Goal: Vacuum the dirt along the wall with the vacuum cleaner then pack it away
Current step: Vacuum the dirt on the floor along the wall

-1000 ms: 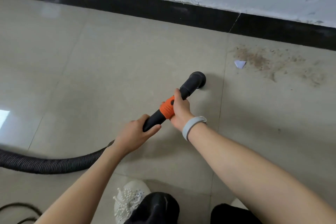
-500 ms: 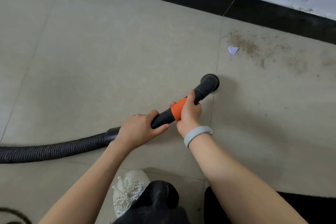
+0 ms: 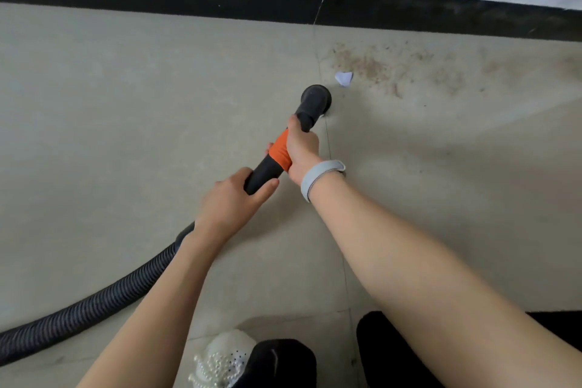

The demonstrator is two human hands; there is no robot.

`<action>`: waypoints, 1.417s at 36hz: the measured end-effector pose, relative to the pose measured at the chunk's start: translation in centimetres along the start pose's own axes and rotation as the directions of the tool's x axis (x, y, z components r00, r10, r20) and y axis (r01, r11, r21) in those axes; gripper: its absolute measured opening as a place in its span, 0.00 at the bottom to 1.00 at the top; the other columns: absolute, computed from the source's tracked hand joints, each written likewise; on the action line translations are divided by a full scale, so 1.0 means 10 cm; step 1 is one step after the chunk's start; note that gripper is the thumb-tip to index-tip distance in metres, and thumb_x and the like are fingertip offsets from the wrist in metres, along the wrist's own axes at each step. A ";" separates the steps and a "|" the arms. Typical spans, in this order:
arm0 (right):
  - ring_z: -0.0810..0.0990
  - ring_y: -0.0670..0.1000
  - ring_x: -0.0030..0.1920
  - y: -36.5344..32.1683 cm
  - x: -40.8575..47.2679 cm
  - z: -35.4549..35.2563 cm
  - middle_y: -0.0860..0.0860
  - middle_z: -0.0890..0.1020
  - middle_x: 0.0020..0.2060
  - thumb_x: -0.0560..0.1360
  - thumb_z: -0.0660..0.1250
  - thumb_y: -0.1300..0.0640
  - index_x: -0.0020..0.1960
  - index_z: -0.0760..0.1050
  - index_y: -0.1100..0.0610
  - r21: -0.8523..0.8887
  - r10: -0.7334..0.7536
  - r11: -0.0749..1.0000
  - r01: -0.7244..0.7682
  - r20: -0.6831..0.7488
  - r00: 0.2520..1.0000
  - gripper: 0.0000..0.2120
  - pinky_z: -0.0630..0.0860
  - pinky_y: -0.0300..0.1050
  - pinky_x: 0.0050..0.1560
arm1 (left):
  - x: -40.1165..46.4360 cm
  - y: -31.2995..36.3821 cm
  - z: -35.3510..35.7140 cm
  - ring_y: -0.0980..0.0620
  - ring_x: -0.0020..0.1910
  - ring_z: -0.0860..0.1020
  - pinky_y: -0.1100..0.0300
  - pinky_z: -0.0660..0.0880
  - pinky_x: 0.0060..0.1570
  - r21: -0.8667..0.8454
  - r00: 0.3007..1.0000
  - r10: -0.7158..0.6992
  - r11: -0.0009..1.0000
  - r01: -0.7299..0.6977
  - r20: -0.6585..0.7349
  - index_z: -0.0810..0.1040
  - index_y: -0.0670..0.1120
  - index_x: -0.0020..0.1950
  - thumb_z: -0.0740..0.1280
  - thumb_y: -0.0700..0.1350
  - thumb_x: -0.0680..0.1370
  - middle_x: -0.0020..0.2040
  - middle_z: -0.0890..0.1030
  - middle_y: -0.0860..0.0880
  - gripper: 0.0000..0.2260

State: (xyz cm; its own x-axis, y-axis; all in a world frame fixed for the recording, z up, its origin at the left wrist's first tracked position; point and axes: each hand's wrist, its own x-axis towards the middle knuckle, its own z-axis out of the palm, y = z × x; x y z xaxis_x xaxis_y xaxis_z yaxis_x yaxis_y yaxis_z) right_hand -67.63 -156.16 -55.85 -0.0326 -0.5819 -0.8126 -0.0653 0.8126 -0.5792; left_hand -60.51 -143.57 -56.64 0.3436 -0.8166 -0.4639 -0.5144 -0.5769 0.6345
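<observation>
Nozzle [image 3: 316, 98] had closed in on paper scrap [image 3: 344, 78] & dirt [image 3: 371, 66]; right hand [image 3: 300, 148] gripped orange collar [image 3: 280, 150], left hand [image 3: 231, 198] gripped wand behind.

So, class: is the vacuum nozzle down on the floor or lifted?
Down: the nozzle meets the floor just short of the paper scrap.

Two hands [image 3: 233, 198], one hose [image 3: 94, 302], one paper scrap [image 3: 344, 78].
</observation>
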 end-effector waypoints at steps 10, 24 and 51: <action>0.74 0.53 0.26 0.58 -0.27 -0.63 0.55 0.70 0.33 0.80 0.61 0.52 0.53 0.68 0.62 0.343 0.059 0.939 0.029 -0.244 0.968 0.12 0.74 0.39 0.23 | -0.24 -0.05 0.19 0.49 0.40 0.78 0.57 0.70 0.38 0.283 0.954 0.135 0.935 -0.212 0.266 0.73 0.53 0.49 0.61 0.66 0.75 0.36 0.76 0.54 0.17; 0.78 0.55 0.31 0.32 -0.20 -0.23 0.55 0.75 0.37 0.79 0.60 0.48 0.56 0.69 0.61 0.065 -0.033 0.997 0.040 -0.106 0.994 0.16 0.81 0.51 0.40 | -0.29 -0.10 0.21 0.48 0.35 0.77 0.57 0.67 0.31 0.131 1.000 0.024 0.991 -0.023 -0.003 0.73 0.50 0.45 0.62 0.63 0.74 0.31 0.77 0.51 0.17; 0.73 0.52 0.22 0.41 -0.13 -0.15 0.57 0.71 0.37 0.79 0.62 0.50 0.48 0.67 0.60 0.189 -0.020 0.982 0.021 -0.005 1.000 0.13 0.75 0.43 0.28 | -0.32 -0.14 0.12 0.45 0.37 0.78 0.56 0.69 0.33 0.197 0.998 -0.004 0.980 0.015 -0.060 0.72 0.50 0.47 0.62 0.63 0.74 0.34 0.78 0.49 0.17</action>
State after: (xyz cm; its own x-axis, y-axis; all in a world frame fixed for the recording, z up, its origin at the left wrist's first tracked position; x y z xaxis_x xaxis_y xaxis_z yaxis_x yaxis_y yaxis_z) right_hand -69.32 -152.13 -57.03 -0.0364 -0.5984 -0.8004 0.1239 0.7920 -0.5978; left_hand -61.86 -140.16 -56.79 0.3919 -0.8143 -0.4282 -0.6536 -0.5740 0.4933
